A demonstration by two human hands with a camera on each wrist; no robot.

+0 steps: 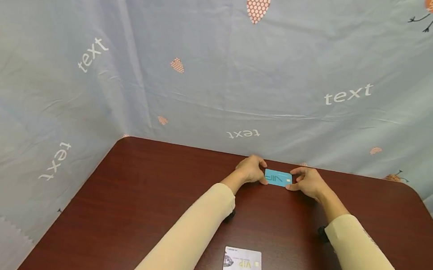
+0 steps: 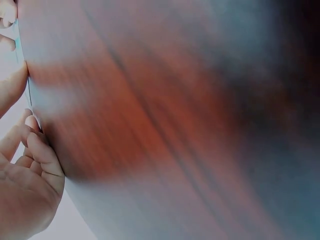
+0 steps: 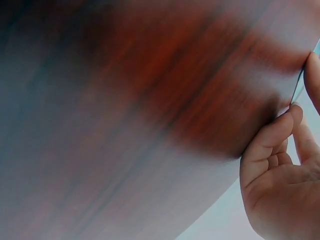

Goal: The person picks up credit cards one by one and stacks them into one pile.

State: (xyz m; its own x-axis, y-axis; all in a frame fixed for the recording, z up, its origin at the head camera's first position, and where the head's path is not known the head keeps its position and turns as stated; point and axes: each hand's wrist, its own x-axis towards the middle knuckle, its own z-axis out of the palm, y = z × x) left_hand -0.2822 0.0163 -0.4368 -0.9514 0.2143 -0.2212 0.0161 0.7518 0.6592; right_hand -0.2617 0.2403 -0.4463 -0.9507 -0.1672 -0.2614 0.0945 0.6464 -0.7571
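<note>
A light blue card (image 1: 278,178) with dark "VIP" lettering and a small chip lies near the far edge of the table, in the head view. My left hand (image 1: 251,168) holds its left end, thumb at the near corner and fingers toward the far one. At the right end, my right hand (image 1: 307,181) grips in the same way, with the thumb nearest me. The left wrist view catches the left hand (image 2: 30,185) low over the wood, beside the thin card edge. From the right wrist, the right hand (image 3: 285,175) shows curled fingers close to the tabletop.
A white card (image 1: 243,263) with gold "VIP" print lies closer to me, between my forearms. Both cards are on a dark red-brown wooden table (image 1: 144,198). A grey-blue patterned curtain (image 1: 209,62) hangs right behind its far edge and along the sides.
</note>
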